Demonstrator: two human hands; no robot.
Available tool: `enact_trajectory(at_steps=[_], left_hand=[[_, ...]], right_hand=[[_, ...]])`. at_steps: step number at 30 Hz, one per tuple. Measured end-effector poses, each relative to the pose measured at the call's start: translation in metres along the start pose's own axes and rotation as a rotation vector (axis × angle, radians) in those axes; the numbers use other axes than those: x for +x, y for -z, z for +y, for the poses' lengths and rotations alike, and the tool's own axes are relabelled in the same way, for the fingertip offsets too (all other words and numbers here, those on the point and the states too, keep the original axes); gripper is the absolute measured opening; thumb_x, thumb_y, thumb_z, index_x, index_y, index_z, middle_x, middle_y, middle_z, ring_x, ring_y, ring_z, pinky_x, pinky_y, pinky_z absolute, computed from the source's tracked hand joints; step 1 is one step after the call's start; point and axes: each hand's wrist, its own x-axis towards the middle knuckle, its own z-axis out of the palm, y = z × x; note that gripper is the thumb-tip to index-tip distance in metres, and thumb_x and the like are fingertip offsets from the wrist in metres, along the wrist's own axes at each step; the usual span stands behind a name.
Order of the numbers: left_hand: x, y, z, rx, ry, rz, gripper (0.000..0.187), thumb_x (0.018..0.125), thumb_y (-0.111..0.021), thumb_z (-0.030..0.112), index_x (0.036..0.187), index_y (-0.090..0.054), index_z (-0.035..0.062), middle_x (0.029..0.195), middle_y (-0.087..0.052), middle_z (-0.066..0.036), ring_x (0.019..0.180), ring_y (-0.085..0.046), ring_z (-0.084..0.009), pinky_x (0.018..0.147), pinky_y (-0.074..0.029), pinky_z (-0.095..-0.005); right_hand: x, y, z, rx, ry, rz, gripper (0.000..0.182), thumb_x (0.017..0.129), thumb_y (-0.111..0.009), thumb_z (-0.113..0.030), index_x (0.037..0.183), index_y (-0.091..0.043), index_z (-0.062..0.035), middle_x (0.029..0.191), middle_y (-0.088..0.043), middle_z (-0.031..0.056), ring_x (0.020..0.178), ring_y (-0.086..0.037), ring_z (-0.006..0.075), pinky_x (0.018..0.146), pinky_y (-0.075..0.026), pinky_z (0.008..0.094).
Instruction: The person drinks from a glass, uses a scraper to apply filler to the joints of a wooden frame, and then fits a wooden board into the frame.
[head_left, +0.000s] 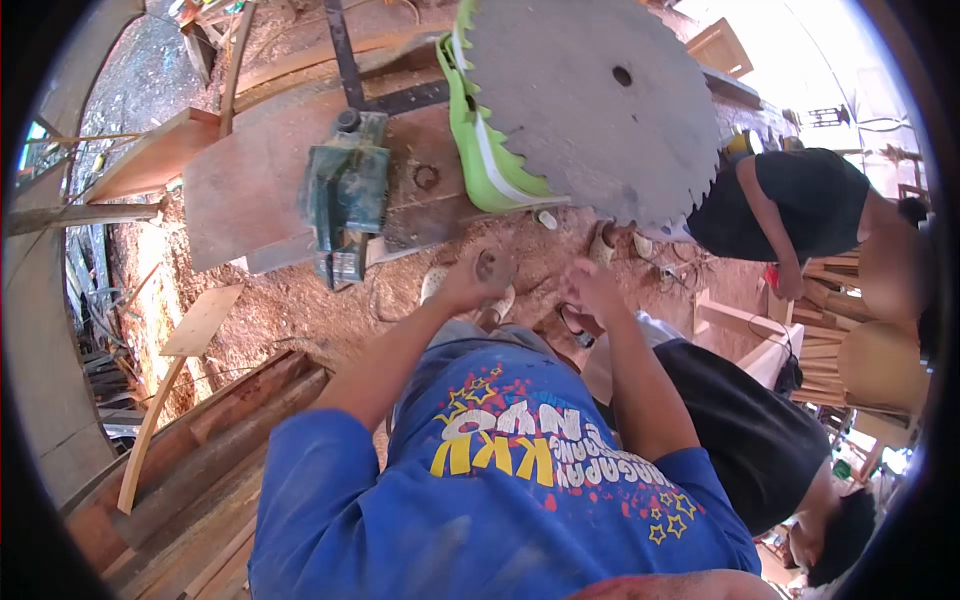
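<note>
Washer (487,265), small round metal piece, pinched in left hand (470,285); right hand (590,288) just beside, fingers curled, contents indiscernible; saw blade (590,100) beyond both.

Small round grey disc (487,265), pinched in left hand (470,283), above sawdust-covered ground

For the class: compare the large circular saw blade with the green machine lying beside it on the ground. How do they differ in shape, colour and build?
The circular saw blade is a flat grey toothed disc with a small hole; the green machine is a boxy, bulky block. The blade is bare metal, while the machine is painted dark green and worn. The blade rests against a lime-green guard; the machine lies on a wooden board. Both sit on sawdust-covered ground.
</note>
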Motion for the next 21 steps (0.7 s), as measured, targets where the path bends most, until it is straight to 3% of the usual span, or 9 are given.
enact_trajectory(at_steps=[2,3,5,8,11,14,17,21], left_hand=[[0.017,-0.015,-0.008,0.117,0.064,0.009,0.101,0.069,-0.091,0.036,0.156,-0.043,0.0152,0.141,-0.065,-0.023,0.131,-0.062,-0.0406,0.109,-0.051,-0.0466],[0.062,-0.038,0.017,0.163,0.065,0.028,0.101,0.069,-0.091,0.037,0.156,-0.043,0.0158,0.14,-0.065,-0.023,0.13,-0.063,-0.0408,0.109,-0.052,-0.0467],[0.069,-0.036,0.047,0.269,0.138,0.058,0.101,0.068,-0.092,0.038,0.155,-0.044,0.0172,0.138,-0.066,-0.022,0.129,-0.064,-0.0413,0.108,-0.052,-0.0468],[0.094,-0.062,0.027,0.204,0.075,0.313,0.1,0.068,-0.092,0.04,0.154,-0.045,0.0184,0.138,-0.067,-0.02,0.128,-0.064,-0.0399,0.109,-0.051,-0.0487],[0.097,-0.063,0.04,0.154,0.13,0.32,0.101,0.069,-0.093,0.042,0.154,-0.045,0.0185,0.139,-0.067,-0.018,0.13,-0.063,-0.0377,0.109,-0.05,-0.0533],[0.114,-0.086,0.015,0.055,0.068,0.407,0.101,0.068,-0.093,0.042,0.154,-0.044,0.0171,0.142,-0.065,-0.017,0.132,-0.061,-0.0363,0.109,-0.049,-0.0568],[0.107,-0.088,0.03,-0.076,0.061,0.414,0.104,0.066,-0.094,0.044,0.153,-0.044,0.0144,0.142,-0.065,-0.017,0.134,-0.06,-0.0368,0.109,-0.047,-0.0573],[0.104,-0.091,0.047,-0.074,0.239,0.388,0.099,0.069,-0.091,0.045,0.151,-0.047,0.0117,0.142,-0.064,-0.018,0.134,-0.059,-0.0377,0.111,-0.046,-0.057]], right_hand=[[-0.012,-0.024,-0.024,0.107,0.059,0.085,0.039,0.1,-0.067,-0.023,0.135,-0.063,-0.0046,0.112,-0.069,0.0053,0.089,-0.066,0.0167,0.075,-0.055,0.0282],[-0.001,0.003,-0.043,0.123,0.094,0.107,0.037,0.101,-0.066,-0.022,0.133,-0.063,-0.0043,0.111,-0.069,0.0047,0.087,-0.065,0.0164,0.074,-0.055,0.0281],[-0.008,-0.011,-0.072,0.177,0.122,0.097,0.031,0.102,-0.063,-0.018,0.131,-0.064,-0.0038,0.109,-0.068,0.0036,0.084,-0.065,0.0157,0.073,-0.055,0.0279],[0.016,-0.01,-0.078,0.235,0.079,0.067,0.027,0.102,-0.062,-0.014,0.126,-0.066,-0.0026,0.105,-0.069,0.0043,0.083,-0.065,0.015,0.072,-0.056,0.0286],[0.024,-0.007,-0.074,0.332,0.112,0.096,0.014,0.099,-0.069,-0.011,0.109,-0.069,-0.0022,0.092,-0.07,0.0078,0.079,-0.068,0.016,0.061,-0.054,0.0278],[0.019,-0.005,-0.084,0.331,0.141,0.005,0.01,0.1,-0.068,-0.012,0.106,-0.069,-0.0034,0.092,-0.072,0.0065,0.08,-0.069,0.0158,0.064,-0.054,0.0272],[0.027,-0.002,-0.084,0.274,0.132,0.001,0.011,0.101,-0.068,-0.014,0.106,-0.069,-0.0042,0.092,-0.072,0.0048,0.081,-0.07,0.0156,0.067,-0.055,0.0277],[0.023,-0.004,-0.09,0.176,0.157,-0.011,0.015,0.101,-0.067,-0.014,0.11,-0.068,-0.0026,0.093,-0.071,0.0041,0.081,-0.068,0.0134,0.068,-0.054,0.0275]])
